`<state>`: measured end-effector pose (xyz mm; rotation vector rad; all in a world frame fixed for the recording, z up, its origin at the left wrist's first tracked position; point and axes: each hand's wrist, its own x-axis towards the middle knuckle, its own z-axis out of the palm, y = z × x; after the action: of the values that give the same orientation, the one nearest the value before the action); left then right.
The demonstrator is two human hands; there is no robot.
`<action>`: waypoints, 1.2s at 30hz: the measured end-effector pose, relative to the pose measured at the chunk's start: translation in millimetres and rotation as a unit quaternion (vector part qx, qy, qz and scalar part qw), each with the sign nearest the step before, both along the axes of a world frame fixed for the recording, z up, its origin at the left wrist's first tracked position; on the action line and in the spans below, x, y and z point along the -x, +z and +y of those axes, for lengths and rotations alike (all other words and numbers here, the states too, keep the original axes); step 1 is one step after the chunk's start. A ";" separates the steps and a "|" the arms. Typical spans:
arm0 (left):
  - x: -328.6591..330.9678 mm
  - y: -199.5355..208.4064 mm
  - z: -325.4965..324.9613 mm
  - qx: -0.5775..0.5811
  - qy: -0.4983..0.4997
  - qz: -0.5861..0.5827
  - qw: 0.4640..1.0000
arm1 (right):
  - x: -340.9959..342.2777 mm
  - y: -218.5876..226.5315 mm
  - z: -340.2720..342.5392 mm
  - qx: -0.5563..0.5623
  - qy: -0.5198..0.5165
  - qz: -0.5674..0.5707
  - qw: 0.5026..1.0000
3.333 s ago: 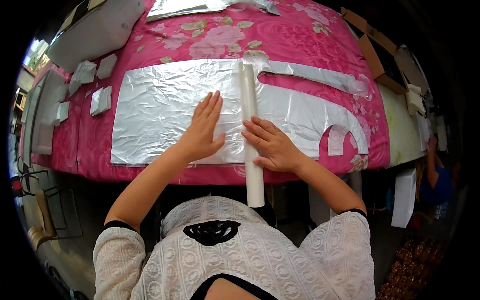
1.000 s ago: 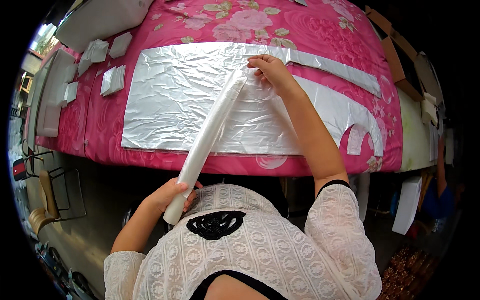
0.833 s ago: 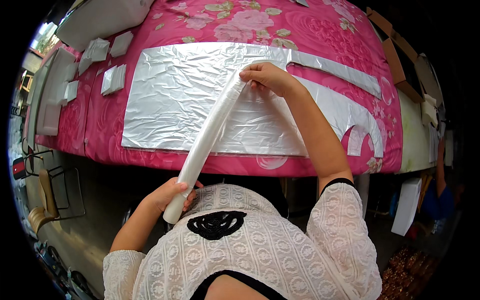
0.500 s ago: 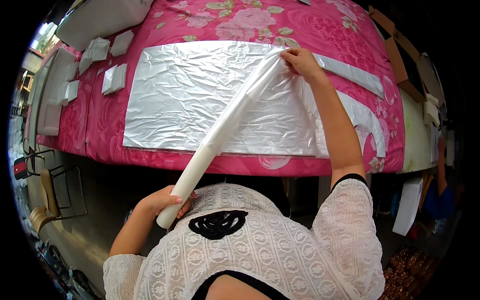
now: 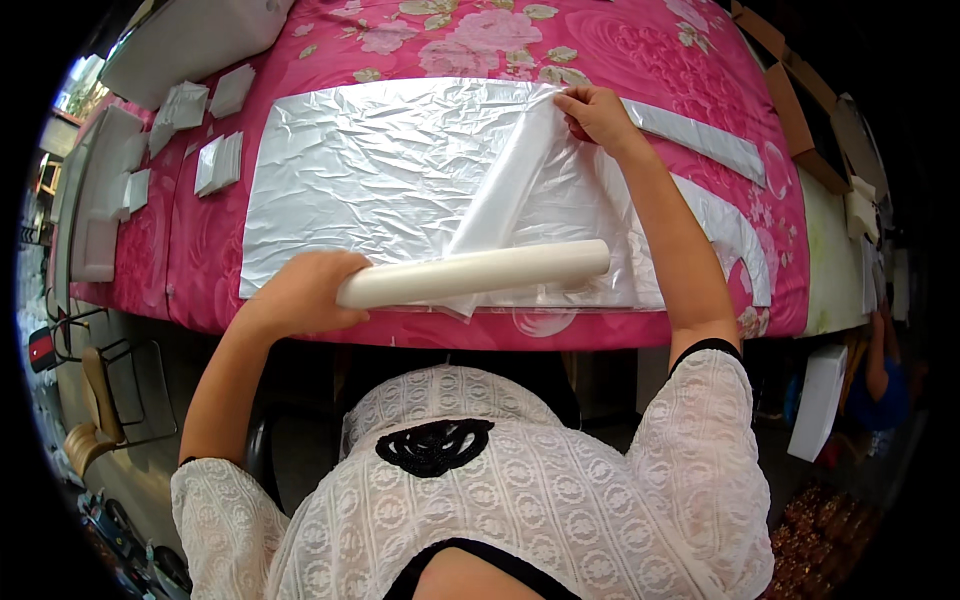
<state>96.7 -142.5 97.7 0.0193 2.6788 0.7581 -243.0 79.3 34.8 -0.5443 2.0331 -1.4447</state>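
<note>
A: Head camera, our only view, and there's the roll (image 5: 490, 272), right by the centre of the dial, lying across the near part of the silver sheet (image 5: 350, 170).

B: And the hands?

A: Left hand (image 5: 305, 290) at nine o'clock, fingers wrapped round the roll's left end! Right hand (image 5: 598, 115) up at one o'clock, thumb and fingertips pinching the top corner of the film strip (image 5: 508, 182), which slants down toward seven and passes beneath the roll.

B: Is the roll touching the sheet?

A: Can't tell from here.

B: How would you say it handles?

A: Stiff and straight by the look of it, probably light enough for one hand, smooth enough to slip. I'd take it round the end, just like this, or about its middle. The film's another matter: thin, limp, slick, liable to crease or tear if tugged. A corner pinch suits it.

B: Count them up!

A: Two hands, one roll, one film strip. One silver sheet on top; any layers under it, I can't number. At ten o'clock, at least four white packets (image 5: 218, 163), with overlaps maybe hiding more. One cardboard box (image 5: 788, 118) at two. One pink flowered cloth (image 5: 205, 250) underneath.
</note>
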 end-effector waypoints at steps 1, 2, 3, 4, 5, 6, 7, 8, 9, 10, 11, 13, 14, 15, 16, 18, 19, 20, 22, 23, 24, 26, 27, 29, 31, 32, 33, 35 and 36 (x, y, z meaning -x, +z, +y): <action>15.7 0.1 1.9 0.048 -0.001 0.028 0.998 | -6.8 3.4 -12.0 -0.028 0.017 0.057 0.998; 27.0 -1.2 7.1 0.084 -0.004 0.106 0.991 | -9.2 2.2 -19.5 -0.021 0.024 0.066 0.997; 36.1 -11.3 13.5 0.073 -0.016 0.265 0.961 | -8.4 -0.4 -25.0 -0.016 0.030 0.077 0.996; 40.5 -19.4 19.5 0.044 -0.064 0.299 0.951 | -5.2 -3.6 -28.8 -0.018 0.040 0.085 0.995; 44.4 -26.9 25.3 0.015 -0.112 0.331 0.937 | -0.8 -8.9 -32.4 -0.020 0.051 0.092 0.994; 45.4 -32.5 34.3 0.000 -0.166 0.317 0.934 | 0.9 -10.9 -33.6 -0.024 0.061 0.098 0.993; 43.9 -37.8 44.7 -0.015 -0.220 0.302 0.928 | 3.1 -11.7 -33.5 -0.036 0.058 0.095 0.993; 40.6 -45.2 55.1 0.006 -0.233 0.248 0.940 | 3.2 -10.6 -34.5 -0.047 0.057 0.092 0.993; 37.6 -52.0 63.2 0.026 -0.229 0.246 0.941 | 2.9 -7.6 -35.1 -0.059 0.054 0.089 0.993; 34.2 -58.2 70.2 0.045 -0.224 0.245 0.942 | 1.5 -4.8 -35.0 -0.072 0.011 0.137 0.988; 30.8 -64.0 75.2 0.065 -0.218 0.243 0.943 | -3.7 -0.4 -34.7 -0.086 -0.031 0.183 0.979; 24.8 -71.0 80.7 0.066 -0.225 0.213 0.949 | -21.2 7.3 -32.1 -0.088 -0.045 0.267 0.959; 21.2 -71.1 84.5 0.069 -0.221 0.214 0.949 | -38.1 11.6 -27.7 -0.076 -0.018 0.304 0.950; 17.3 -70.9 88.0 0.073 -0.214 0.214 0.950 | -58.0 16.7 -22.9 -0.062 0.013 0.340 0.938; 14.7 -72.4 90.3 0.084 -0.209 0.219 0.949 | -85.6 25.6 -13.1 -0.060 0.097 0.329 0.937; 11.8 -72.7 96.6 0.085 -0.188 0.217 0.954 | -147.4 29.4 10.7 -0.070 0.197 0.344 0.915; 11.6 -72.5 98.8 0.086 -0.179 0.216 0.956 | -168.1 24.6 18.5 -0.081 0.215 0.371 0.900; 11.2 -71.0 99.7 0.099 -0.183 0.207 0.956 | -173.4 19.3 23.8 -0.085 0.205 0.405 0.887; 10.0 -66.6 100.3 0.124 -0.190 0.188 0.956 | -173.6 11.6 38.1 -0.093 0.183 0.471 0.858; 9.3 -67.4 101.1 0.116 -0.182 0.195 0.957 | -164.7 14.1 46.2 -0.098 0.163 0.473 0.860; 8.9 -68.7 102.1 0.108 -0.175 0.201 0.958 | -150.0 17.2 55.8 -0.104 0.143 0.475 0.862; 9.8 -67.2 103.7 0.099 -0.170 0.198 0.960 | -116.7 16.7 79.1 -0.179 0.051 0.489 0.852; 10.6 -67.5 105.3 0.096 -0.167 0.209 0.959 | -90.2 4.3 96.8 -0.182 0.001 0.534 0.826; 10.1 -72.0 107.6 0.088 -0.153 0.229 0.957 | -70.3 10.4 115.0 -0.252 -0.057 0.479 0.839; 3.5 -78.4 115.8 0.111 -0.131 0.240 0.955 | -67.6 17.8 120.7 -0.238 -0.068 0.464 0.851; 0.6 -82.9 122.2 0.124 -0.121 0.242 0.955 | -80.1 26.9 117.6 -0.189 -0.004 0.446 0.875; -2.3 -88.6 128.0 0.147 -0.115 0.257 0.948 | -93.8 26.6 113.3 -0.125 0.055 0.430 0.893; -7.8 -99.4 137.4 0.193 -0.102 0.285 0.933 | -130.1 28.2 93.2 -0.091 0.160 0.392 0.901; -9.8 -97.4 141.6 0.169 -0.096 0.275 0.941 | -142.0 26.5 82.9 -0.079 0.223 0.413 0.879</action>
<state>106.6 -0.9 0.3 0.4632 3.2326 0.2399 -101.0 162.2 61.3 -1.6497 2.3586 -0.8000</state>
